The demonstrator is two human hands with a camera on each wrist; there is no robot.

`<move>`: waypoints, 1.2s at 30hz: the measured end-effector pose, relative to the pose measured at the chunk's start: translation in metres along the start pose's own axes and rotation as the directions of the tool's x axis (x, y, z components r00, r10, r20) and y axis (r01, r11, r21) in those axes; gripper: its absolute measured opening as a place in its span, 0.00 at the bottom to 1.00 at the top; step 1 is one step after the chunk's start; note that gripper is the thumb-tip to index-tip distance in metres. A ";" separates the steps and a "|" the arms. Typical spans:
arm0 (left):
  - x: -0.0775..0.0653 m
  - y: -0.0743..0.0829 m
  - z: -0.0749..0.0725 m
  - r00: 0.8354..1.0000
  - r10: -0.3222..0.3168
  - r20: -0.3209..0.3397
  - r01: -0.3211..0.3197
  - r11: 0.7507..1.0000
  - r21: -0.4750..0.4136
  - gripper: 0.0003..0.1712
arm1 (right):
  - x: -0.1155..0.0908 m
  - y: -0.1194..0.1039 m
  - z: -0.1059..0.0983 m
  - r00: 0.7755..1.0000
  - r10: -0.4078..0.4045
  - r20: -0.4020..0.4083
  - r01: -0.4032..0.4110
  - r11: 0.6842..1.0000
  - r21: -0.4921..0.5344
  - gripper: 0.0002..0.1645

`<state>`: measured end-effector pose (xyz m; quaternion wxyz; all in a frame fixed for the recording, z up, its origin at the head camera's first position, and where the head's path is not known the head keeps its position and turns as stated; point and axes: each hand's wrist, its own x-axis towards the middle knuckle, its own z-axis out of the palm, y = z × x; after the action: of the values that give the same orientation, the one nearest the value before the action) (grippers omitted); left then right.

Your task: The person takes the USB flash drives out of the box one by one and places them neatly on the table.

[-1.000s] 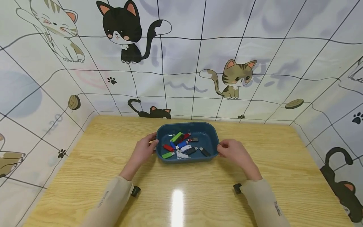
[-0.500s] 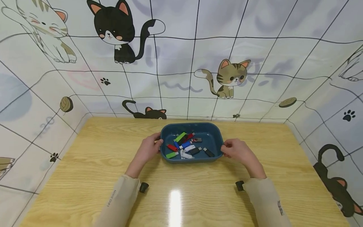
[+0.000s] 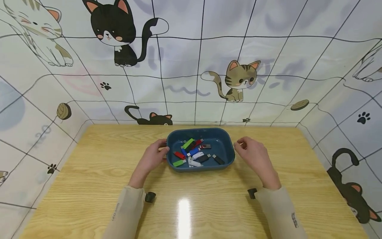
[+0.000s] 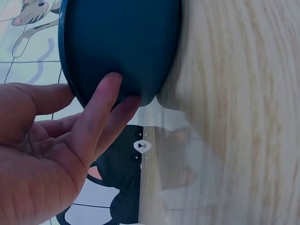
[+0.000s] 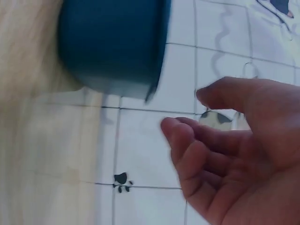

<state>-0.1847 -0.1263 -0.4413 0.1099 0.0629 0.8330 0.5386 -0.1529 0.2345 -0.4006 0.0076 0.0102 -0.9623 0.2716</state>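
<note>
A dark blue plastic tray [image 3: 206, 169] stands on the table near its back edge, with several USB flash drives inside. Among them are a green drive [image 3: 179, 163], a red drive [image 3: 179, 155], a blue drive [image 3: 194, 151] and a black drive [image 3: 218, 159]. My left hand [image 3: 153, 155] holds the tray's left end, thumb at the rim and fingers [image 4: 96, 110] against the outer wall. My right hand [image 3: 253, 153] hovers just off the right end. In the right wrist view, a gap separates its loosely curled fingers [image 5: 185, 140] from the tray, and it holds nothing.
The light wooden table [image 3: 113, 142] extends around the tray, with a bright reflection in front. A white cloth backdrop [image 3: 185, 59] printed with cats and grid lines rises behind the table and along both sides.
My right hand has let go of the tray's right end and moved slightly away and up. The left hand stays on the tray, and the flash drives keep their arrangement.
</note>
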 end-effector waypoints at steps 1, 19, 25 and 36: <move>-0.001 0.000 -0.002 1.000 -0.002 0.015 0.002 1.000 -0.013 0.26 | -0.001 -0.004 0.000 0.999 -0.021 -0.040 0.021 1.000 0.007 0.21; -0.009 0.005 -0.013 0.992 -0.006 0.124 0.010 0.999 -0.032 0.35 | 0.018 -0.049 0.051 0.952 -0.225 0.207 0.278 0.919 -0.278 0.10; -0.007 0.003 -0.011 0.992 -0.002 0.125 0.005 1.000 -0.021 0.34 | 0.024 -0.051 0.052 0.948 -0.150 0.280 0.232 0.929 -0.289 0.21; -0.006 0.007 -0.003 0.995 -0.015 0.102 0.016 1.000 -0.009 0.34 | 0.027 -0.050 0.053 0.937 -0.125 0.325 0.230 0.923 -0.310 0.14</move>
<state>-0.1799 -0.1278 -0.4330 0.1566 0.0833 0.8241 0.5380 -0.1792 0.1638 -0.4194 -0.1116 0.1379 -0.9797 0.0933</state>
